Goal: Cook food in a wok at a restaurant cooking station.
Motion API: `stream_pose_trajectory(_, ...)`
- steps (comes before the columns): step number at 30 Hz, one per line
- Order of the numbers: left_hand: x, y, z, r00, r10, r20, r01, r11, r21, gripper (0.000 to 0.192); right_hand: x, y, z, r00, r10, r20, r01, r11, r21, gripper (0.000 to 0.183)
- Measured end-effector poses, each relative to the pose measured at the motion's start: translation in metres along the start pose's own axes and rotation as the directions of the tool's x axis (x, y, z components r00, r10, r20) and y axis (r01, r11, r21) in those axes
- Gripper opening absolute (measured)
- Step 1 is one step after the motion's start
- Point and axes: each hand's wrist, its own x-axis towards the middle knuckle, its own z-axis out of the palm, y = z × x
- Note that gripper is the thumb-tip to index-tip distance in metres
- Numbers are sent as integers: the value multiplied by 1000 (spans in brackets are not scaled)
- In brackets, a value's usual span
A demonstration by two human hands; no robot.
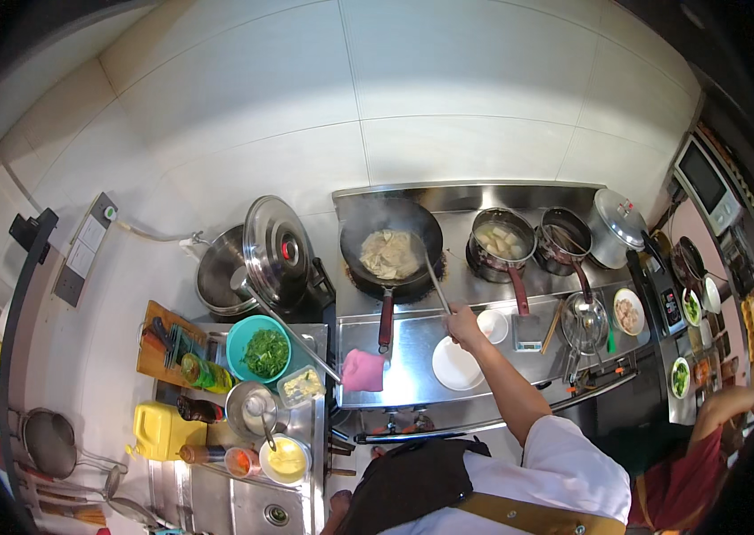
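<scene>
My right hand (464, 326) grips the long metal handle of a cooking utensil (439, 286). Its working end is in a black wok (377, 212), where steam rises from pale sliced food (389, 255). The wok sits on the left burner, its dark red handle (386, 319) pointing towards me. Below my right hand and wrist are a white plate (456, 366) and a small white bowl (492, 326). Low in the picture, beside my dark apron, hangs my left hand (341, 501); its fingers are too small and shaded to read.
Right of the wok stand a saucepan of pale chunks (498, 217), another saucepan (554, 217) and a lidded pot (617, 221). Leftward are a teal bowl of chopped greens (266, 353), a pink cloth (363, 370) and a yellow jug (166, 431). Another person's arm (724, 404) reaches in at right.
</scene>
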Motion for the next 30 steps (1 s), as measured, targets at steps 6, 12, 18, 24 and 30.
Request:
stream_pose_trajectory(6,19,7,-21,966,-210,-153,90,823,-561,10,10,-6,-9,990,-141,-17,142,984,106,34)
stream_pose_trajectory(12,22,17,-25,966,-223,-132,117,832,-543,7,60,-9,1,988,-124,-87,132,988,84,24)
stream_pose_trajectory(18,15,20,-21,997,-41,-72,39,999,-24,16,87,-41,17,991,-55,124,15,953,302,16)
stream_pose_trajectory(24,2,11,8,950,-265,-168,172,887,-430,21,66,-56,0,897,-431,104,406,706,-580,27)
stream_pose_trajectory(30,-4,4,16,975,-38,-218,32,999,-32,20,-20,-76,-42,944,-262,199,313,525,-791,40)
